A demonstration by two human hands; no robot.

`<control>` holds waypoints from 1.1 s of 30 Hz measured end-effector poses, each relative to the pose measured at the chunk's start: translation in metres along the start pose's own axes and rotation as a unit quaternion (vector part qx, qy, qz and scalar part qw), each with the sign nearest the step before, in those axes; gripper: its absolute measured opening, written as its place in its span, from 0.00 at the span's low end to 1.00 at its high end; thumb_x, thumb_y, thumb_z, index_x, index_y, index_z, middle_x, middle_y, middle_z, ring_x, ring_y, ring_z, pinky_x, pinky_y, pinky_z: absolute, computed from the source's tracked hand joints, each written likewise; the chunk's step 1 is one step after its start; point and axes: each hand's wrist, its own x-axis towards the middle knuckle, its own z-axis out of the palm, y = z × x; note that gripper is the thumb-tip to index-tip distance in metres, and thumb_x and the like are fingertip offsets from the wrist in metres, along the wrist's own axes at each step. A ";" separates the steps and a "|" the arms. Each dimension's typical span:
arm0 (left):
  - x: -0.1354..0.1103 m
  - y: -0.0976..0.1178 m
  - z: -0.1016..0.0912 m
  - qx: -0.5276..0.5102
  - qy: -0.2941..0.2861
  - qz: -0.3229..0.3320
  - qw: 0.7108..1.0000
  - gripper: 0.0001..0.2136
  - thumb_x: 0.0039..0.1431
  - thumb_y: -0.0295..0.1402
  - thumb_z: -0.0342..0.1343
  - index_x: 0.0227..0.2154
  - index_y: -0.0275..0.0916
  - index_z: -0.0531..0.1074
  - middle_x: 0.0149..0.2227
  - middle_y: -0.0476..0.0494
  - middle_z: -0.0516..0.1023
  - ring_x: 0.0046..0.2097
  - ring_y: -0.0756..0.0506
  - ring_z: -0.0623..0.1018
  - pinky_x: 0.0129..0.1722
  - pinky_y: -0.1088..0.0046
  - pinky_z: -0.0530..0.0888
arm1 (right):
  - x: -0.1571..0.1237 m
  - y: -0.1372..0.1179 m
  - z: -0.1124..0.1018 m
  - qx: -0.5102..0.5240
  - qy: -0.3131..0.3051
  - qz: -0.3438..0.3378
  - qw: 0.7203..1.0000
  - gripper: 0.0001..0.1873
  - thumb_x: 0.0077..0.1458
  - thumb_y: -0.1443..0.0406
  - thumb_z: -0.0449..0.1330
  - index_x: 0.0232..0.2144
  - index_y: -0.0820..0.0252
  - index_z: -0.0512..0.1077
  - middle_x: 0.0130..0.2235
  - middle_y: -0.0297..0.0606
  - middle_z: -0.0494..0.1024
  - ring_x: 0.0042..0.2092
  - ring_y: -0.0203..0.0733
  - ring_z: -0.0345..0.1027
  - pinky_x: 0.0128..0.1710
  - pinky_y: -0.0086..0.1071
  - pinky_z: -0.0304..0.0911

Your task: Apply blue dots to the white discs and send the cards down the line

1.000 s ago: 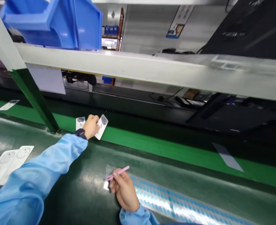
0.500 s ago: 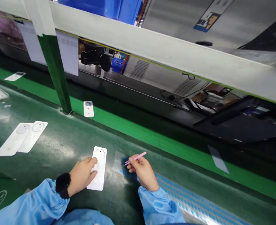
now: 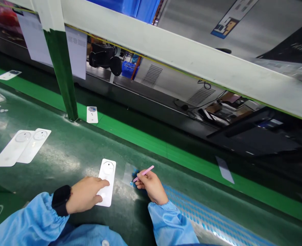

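Resting the left hand (image 3: 86, 194) on a white panel (image 3: 111, 187), with forefinger and thumb spread apart on its face rather than closed around it. Lying flat on the green desk (image 3: 76, 148) just in front of the body, with a ringed circle at the far end of the panel and part of its left edge covered by the hand. Wearing a dark watch (image 3: 61, 200) on the left wrist and blue sleeves (image 3: 173, 222) on both arms.

Pinching pink tweezers (image 3: 147, 170) between the thumb and fingers of the right hand (image 3: 153, 187), to the right of the panel and well clear of the left hand. Pointing down and leftward over a clear sheet (image 3: 127, 175), close to some blue spots. Hard to tell, with tips so small, whether gripping a spot or only hovering.

Past the right forearm, stretching toward the lower right, a strip of blue dots (image 3: 207, 217). Farther left on the desk, two overlapping white panels (image 3: 12, 150) with similar circles. Beyond the far edge, on a bright green band (image 3: 140, 141), a smaller-looking white card (image 3: 92, 116) just right of a green-and-white post (image 3: 62, 68), and a greyish sheet (image 3: 225, 170) off to the right.
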 end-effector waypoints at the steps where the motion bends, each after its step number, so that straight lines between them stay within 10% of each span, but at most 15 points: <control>1: -0.003 0.000 -0.001 -0.004 0.000 0.002 1.000 0.20 0.54 0.27 0.55 0.50 0.45 0.68 0.48 0.46 0.75 0.50 0.40 0.75 0.50 0.66 0.68 | 0.000 0.000 0.000 -0.005 0.001 -0.001 1.000 0.28 0.23 0.49 0.71 0.21 0.61 0.67 0.18 0.34 0.74 0.19 0.34 0.67 0.18 0.27 0.64; 9: 0.019 -0.022 -0.008 0.049 0.149 -0.019 0.987 0.23 0.52 0.32 0.60 0.52 0.45 0.67 0.58 0.43 0.67 0.62 0.37 0.59 0.58 0.55 0.60 | -0.001 -0.001 -0.002 0.027 -0.003 0.004 1.000 0.30 0.19 0.46 0.72 0.19 0.62 0.68 0.17 0.33 0.72 0.19 0.32 0.66 0.19 0.25 0.63; 33: 0.040 -0.022 0.039 0.047 0.194 0.122 0.972 0.27 0.46 0.47 0.66 0.48 0.44 0.69 0.57 0.45 0.68 0.64 0.33 0.53 0.60 0.49 0.51 | 0.002 -0.010 0.055 -0.008 -0.022 -0.018 1.000 0.21 0.32 0.51 0.66 0.19 0.62 0.68 0.17 0.34 0.71 0.19 0.34 0.65 0.12 0.23 0.55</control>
